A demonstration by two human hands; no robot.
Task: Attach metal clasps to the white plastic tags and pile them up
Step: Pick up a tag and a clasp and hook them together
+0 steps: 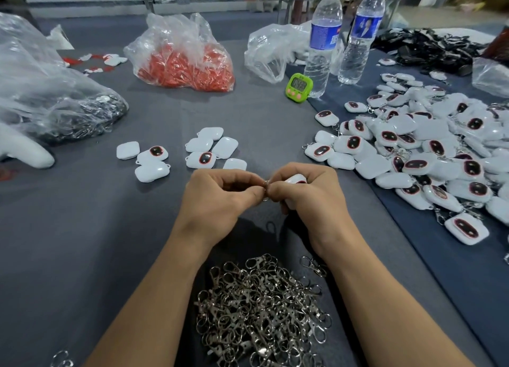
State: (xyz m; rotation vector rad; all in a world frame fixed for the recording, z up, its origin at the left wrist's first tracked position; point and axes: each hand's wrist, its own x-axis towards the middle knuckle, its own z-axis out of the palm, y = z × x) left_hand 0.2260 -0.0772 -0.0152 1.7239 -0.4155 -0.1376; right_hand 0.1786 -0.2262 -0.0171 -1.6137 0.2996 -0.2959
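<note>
Above the counter, the left hand pinches a small metal clasp between curled fingers. The clasp seems stiff, light and a little slippery, so its ring is probably the best place to hold. The right hand is curled around a white tag, which looks like hard, smooth, light plastic, and grips it by the body.

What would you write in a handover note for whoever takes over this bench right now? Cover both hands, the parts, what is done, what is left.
Hands: left hand pinches a clasp; right hand grips a white tag against it.
Parts: loose clasps heaped nearest the person; bare tags ahead of the hands.
Done: large pile of clasped tags at right.
Left: finish this tag, then the bare tags.
</note>
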